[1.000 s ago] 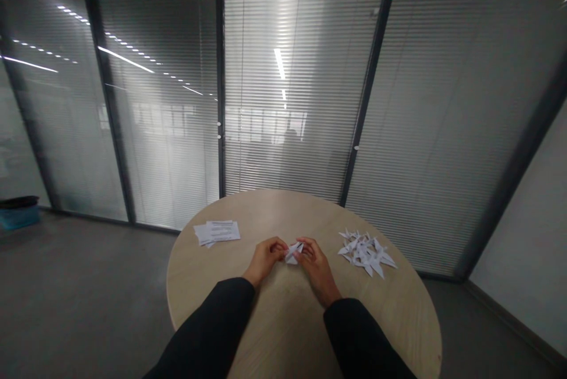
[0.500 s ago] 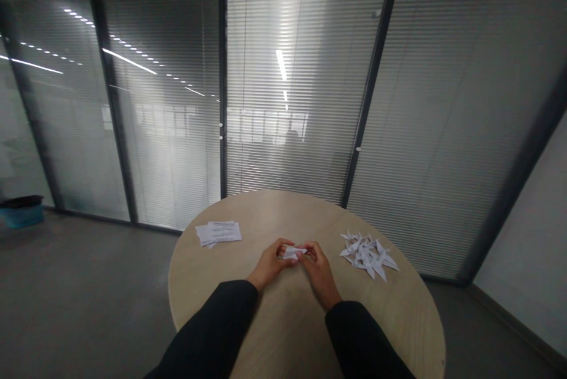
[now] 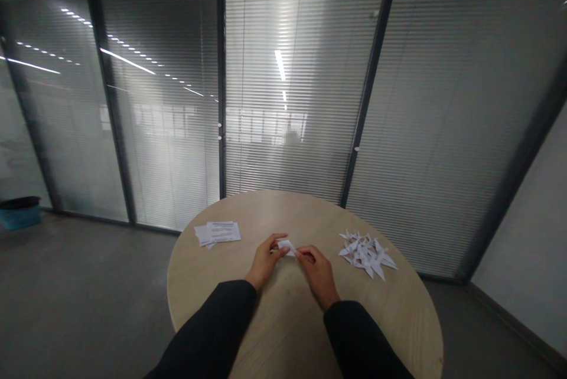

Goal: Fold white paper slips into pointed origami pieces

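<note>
A small folded piece of white paper point(image 3: 287, 246) is held between my two hands over the middle of the round table. My left hand point(image 3: 266, 260) grips its left side with thumb and fingers. At the paper's lower right end, my right hand point(image 3: 316, 270) pinches the edge between thumb and fingertips. The fingers cover part of the paper, so its full shape is hidden. To the right lies a pile of folded white paper cranes point(image 3: 367, 254). On the left rests a small stack of printed paper sheets point(image 3: 224, 231).
The round wooden table point(image 3: 283, 208) stands before a glass partition with blinds point(image 3: 287, 84), close to its far edge. A blue bin point(image 3: 20, 213) with a dark lining sits on the floor at far left. A white wall point(image 3: 527, 249) is at the right.
The folded paper has turned so that its right end points down. My right fingers have shifted slightly lower along its edge, and my left fingers have straightened a little.
</note>
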The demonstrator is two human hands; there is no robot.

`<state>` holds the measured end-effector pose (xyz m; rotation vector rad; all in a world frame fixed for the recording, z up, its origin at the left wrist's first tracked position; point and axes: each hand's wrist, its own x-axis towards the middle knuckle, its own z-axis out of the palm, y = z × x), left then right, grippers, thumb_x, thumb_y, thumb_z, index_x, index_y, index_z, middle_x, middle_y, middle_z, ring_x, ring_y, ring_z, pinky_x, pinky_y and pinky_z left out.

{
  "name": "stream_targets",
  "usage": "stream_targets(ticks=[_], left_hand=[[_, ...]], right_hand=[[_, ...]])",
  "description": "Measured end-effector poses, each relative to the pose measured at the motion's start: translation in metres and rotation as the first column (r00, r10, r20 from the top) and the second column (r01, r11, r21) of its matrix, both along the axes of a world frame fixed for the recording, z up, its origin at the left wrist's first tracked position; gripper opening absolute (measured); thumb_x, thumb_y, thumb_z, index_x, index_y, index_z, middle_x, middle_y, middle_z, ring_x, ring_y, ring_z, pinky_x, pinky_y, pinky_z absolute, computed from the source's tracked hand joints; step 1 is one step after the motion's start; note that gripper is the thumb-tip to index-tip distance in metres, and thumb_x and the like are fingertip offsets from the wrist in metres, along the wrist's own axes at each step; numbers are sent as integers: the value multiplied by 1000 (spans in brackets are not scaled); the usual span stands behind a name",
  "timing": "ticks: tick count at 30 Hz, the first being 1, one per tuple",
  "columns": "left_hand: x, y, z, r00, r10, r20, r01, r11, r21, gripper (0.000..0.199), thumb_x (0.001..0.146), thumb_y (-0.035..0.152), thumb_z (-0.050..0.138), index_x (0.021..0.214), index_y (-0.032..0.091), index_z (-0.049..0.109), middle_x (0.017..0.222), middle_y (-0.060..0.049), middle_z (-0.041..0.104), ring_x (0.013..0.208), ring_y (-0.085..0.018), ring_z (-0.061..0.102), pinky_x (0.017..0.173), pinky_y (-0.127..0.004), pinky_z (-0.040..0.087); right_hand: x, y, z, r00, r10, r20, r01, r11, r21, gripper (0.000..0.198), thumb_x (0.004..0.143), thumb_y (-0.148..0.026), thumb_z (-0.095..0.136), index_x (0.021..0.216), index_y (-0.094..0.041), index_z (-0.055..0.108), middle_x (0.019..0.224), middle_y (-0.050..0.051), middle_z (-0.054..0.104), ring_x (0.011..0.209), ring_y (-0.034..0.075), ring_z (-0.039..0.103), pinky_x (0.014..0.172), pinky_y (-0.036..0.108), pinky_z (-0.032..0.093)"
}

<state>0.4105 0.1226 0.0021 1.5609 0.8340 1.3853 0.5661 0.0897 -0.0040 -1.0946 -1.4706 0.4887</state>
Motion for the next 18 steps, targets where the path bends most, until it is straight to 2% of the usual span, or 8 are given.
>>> stream_targets(ticks=[5,8,11,14,18], left_hand=[[0,3,-1,1000,12,6,-12,999,-39,27,66,33,69,85,14,67,70,-2,64,65,-15,56,64,-25,42],[0,4,-2,1000,-1,24,2,999,-54,28,64,34,70,83,14,67,68,-2,64,64,-15,56,63,-25,42],[0,2,1,1000,-6,27,7,1000,-29,27,65,34,70,82,14,67,69,-2,65,64,-15,56,64,-25,42],[-1,-1,4,999,-30,33,30,999,15,26,66,35,69,81,15,67,71,-3,65,66,-15,56,66,-25,41],[0,-4,8,995,-76,59,76,997,-3,27,62,35,73,80,15,66,69,-1,64,65,-14,56,64,-25,41]], right_hand=[[-2,2,-2,999,23,-39,-25,997,-69,32,70,-52,65,71,-20,63,73,5,70,74,23,66,70,34,51],[-3,3,-2,989,47,-137,-58,995,-77,34,65,-52,70,72,-20,61,71,4,69,73,23,67,70,34,52],[-3,3,-1,976,85,-199,-105,990,-94,38,62,-51,73,84,-21,63,75,5,71,73,23,67,71,35,53],[-2,4,-2,972,132,-194,-157,980,-119,39,62,-51,73,83,-19,67,79,7,72,77,25,68,74,37,53],[-1,5,-2,970,160,-182,-184,975,-124,37,61,-51,74,78,-19,70,79,8,73,78,26,68,75,38,52]])
